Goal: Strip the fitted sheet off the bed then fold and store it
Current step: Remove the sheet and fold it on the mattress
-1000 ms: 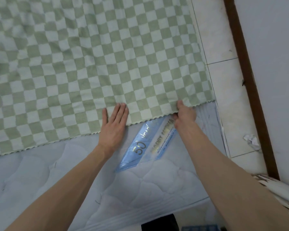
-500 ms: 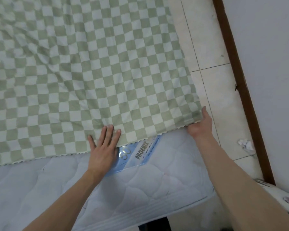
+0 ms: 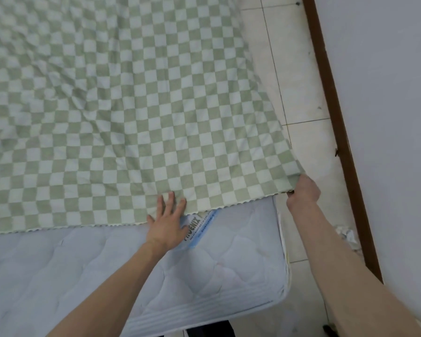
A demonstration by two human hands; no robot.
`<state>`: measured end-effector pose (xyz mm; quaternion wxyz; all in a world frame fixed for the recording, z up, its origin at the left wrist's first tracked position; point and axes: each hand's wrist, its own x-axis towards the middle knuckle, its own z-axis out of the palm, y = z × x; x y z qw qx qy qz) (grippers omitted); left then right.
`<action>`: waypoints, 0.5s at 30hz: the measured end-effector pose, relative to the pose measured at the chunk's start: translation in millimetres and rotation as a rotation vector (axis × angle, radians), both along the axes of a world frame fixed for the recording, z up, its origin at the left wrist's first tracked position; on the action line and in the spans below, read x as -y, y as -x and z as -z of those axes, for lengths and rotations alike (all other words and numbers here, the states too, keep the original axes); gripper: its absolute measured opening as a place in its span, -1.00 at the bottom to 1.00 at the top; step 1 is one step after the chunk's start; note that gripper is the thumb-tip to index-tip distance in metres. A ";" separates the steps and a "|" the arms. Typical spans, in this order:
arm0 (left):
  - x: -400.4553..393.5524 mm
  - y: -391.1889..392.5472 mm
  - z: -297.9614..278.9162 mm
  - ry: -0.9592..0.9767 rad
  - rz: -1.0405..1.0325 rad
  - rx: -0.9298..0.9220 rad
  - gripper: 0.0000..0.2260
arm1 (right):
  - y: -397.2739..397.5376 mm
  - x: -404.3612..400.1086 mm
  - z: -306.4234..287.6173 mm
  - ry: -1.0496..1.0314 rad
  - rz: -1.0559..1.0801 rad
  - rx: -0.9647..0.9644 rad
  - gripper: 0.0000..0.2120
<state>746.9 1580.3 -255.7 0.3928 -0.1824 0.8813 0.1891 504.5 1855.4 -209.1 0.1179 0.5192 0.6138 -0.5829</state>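
— What was the sheet [image 3: 136, 113] like?
— Soft matt cloth, wrinkled, its edge scalloped.
— And the mattress [image 3: 216, 263]?
— Quilted, smooth fabric. The floor [image 3: 301, 93] was faintly glossy tile, with a wooden skirting board [image 3: 336, 117].

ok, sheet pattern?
Green-and-white checkerboard sheet with a scalloped edge; head view.

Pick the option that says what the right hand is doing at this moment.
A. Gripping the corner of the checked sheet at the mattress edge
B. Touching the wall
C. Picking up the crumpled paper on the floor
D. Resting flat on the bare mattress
A: the right hand is curled round the corner of the checked sheet at the side edge of the mattress, while the left hand lies flat on the sheet's hem.
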 end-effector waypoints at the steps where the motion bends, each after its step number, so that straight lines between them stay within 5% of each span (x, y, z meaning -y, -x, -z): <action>1: 0.7 3.6 -3.3 -0.051 0.019 0.012 -0.26 | -0.3 2.4 -7.0 -0.055 -0.041 -0.008 -0.61; 5: 15.7 7.0 -20.5 -0.298 -0.110 -0.106 -0.30 | 1.3 28.6 -34.4 -0.225 -0.051 -0.118 -0.81; 9: 49.7 -12.0 -41.9 -0.207 -0.733 -0.346 -0.51 | 4.6 69.9 -65.5 -0.439 -0.207 -0.225 -0.74; 15: 167.7 -83.4 -64.7 -0.187 -1.572 -0.325 -0.62 | -8.4 203.0 -122.7 -0.569 -0.525 -0.512 -0.71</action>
